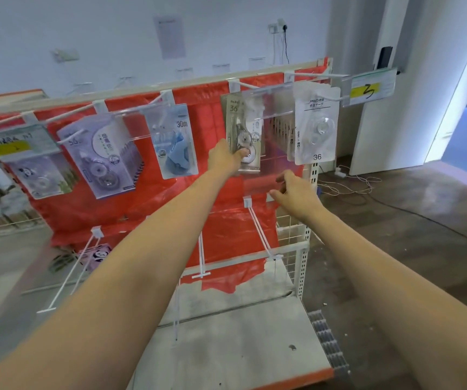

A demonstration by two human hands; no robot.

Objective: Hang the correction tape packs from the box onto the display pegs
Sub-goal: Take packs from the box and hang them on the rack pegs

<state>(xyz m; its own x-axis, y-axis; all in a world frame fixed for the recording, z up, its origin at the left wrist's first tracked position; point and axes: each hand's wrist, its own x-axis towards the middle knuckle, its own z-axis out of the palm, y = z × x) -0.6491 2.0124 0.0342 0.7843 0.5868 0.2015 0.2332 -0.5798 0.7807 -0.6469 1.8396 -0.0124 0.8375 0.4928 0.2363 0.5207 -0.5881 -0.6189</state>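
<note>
While both bare arms stretch out toward the rack, a red plastic sheet (221, 229) covers the wire back of the display stand (297, 243), and white pegs (260, 235) jut toward the person from its upper and lower rails. Along the top row, from left to right, hang a panda pack (41, 178), a purple pack (103, 156), a blue pack marked 30m (174, 142) and, far right, a white pack marked 36 (315, 128). Clear label holders (266, 101) sit at the peg tips in front of the packs, and yellow tags (365, 90) mark the ends. White cables (347, 184) trail over the floor to the right of the stand.

The left hand (224, 159) reaches up to the grey correction tape pack (243, 136), which hangs between the blue and white packs, and pinches its lower edge, thumb against the front. The right hand (294, 192) hovers lower and just to the right of that pack, apart from it, fingers loosely curled with nothing in them.
</note>
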